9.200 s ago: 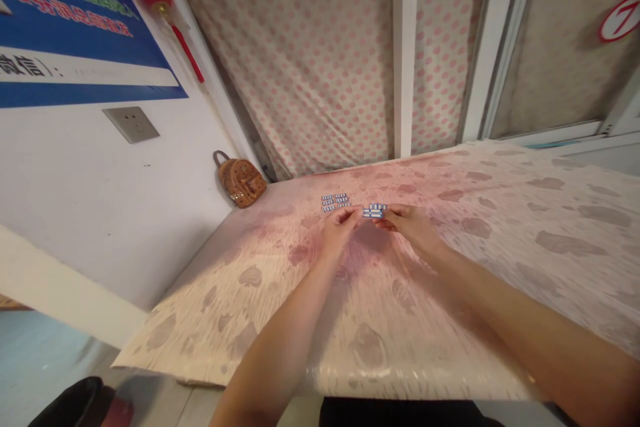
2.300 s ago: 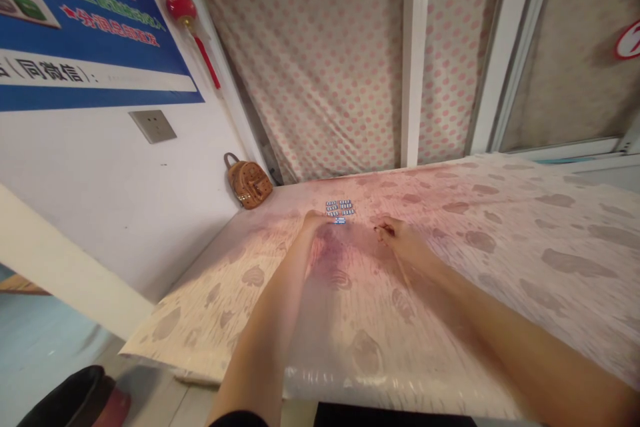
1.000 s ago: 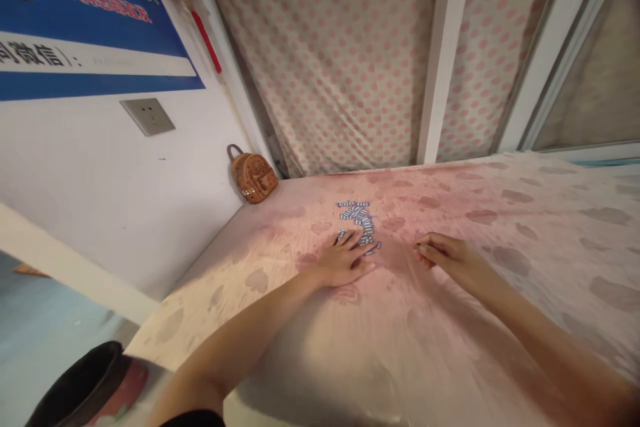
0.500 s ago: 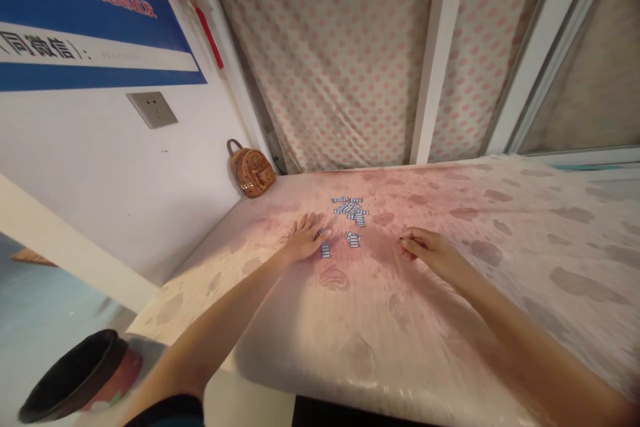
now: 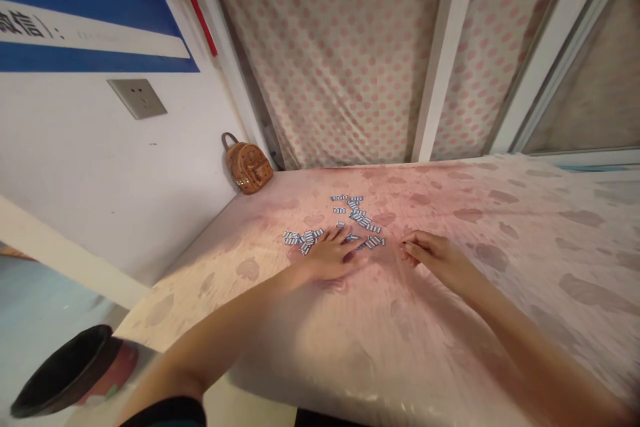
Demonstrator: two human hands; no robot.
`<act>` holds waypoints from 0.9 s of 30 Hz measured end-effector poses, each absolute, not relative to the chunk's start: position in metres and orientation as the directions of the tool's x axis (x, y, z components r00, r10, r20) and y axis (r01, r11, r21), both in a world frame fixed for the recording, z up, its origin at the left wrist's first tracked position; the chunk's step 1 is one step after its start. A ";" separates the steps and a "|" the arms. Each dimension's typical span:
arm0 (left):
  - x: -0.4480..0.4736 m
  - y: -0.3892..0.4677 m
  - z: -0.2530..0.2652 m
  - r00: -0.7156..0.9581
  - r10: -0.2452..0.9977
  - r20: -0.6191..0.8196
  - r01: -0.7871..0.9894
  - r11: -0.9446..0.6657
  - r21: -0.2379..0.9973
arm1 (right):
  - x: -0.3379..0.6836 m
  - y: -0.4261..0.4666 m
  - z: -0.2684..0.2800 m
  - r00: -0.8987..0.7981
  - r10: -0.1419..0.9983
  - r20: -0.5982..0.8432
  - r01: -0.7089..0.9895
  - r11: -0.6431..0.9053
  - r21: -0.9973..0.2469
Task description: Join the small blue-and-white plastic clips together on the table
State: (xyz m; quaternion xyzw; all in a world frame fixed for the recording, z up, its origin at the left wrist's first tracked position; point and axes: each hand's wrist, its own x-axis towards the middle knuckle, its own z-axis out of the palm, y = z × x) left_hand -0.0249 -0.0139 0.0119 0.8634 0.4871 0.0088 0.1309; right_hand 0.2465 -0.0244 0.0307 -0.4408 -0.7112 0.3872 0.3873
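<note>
My left hand [image 5: 336,255] lies flat with fingers spread among small white-and-blue striped pieces, too small to name for sure. Under and beside its fingertips, part of these pieces is hidden. To its left is one cluster of pieces [image 5: 304,238]; a looser string of pieces [image 5: 365,219] runs beyond the fingers, and a few pieces [image 5: 374,242] lie just to the right. My right hand [image 5: 424,250] is closed in a pinch near the cloth, to the right of the pieces. What its fingertips hold, if anything, cannot be made out.
A patterned pink-and-cream cloth [image 5: 440,327] covers the table. A small brown backpack-shaped bag [image 5: 249,167] leans at the wall corner. A dark-rimmed bin [image 5: 75,370] stands on the floor at lower left. Behind the table hangs a dotted curtain [image 5: 340,67].
My left hand has slid to the right across the pieces. They are now spread wider, with a cluster uncovered to its left. My right hand stays closed in about the same place.
</note>
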 end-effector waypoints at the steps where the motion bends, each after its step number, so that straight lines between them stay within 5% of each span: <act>1: -0.033 -0.029 0.016 0.515 0.849 -0.118 0.847 -0.482 0.225 | 0.245 -0.026 0.032 -0.313 0.927 0.208 0.331 0.312 -0.891; 8: -0.071 -0.006 0.028 0.206 0.977 0.049 0.951 -0.211 0.227 | 0.241 -0.030 0.042 -0.303 0.938 0.167 0.359 0.274 -0.892; 14: -0.033 0.125 0.008 0.195 0.978 -0.076 0.939 -0.164 0.302 | 0.255 -0.009 0.024 -0.181 0.970 0.165 0.417 0.228 -0.880; 20: 0.012 0.145 -0.008 0.399 0.916 -0.031 0.896 -0.383 0.223 | 0.284 0.012 0.011 0.010 0.980 0.197 0.442 0.172 -0.880; 27: -0.007 0.045 0.005 0.592 0.800 -0.094 0.794 -0.560 0.237 | 0.287 0.004 0.024 0.073 0.980 0.183 0.407 0.139 -0.903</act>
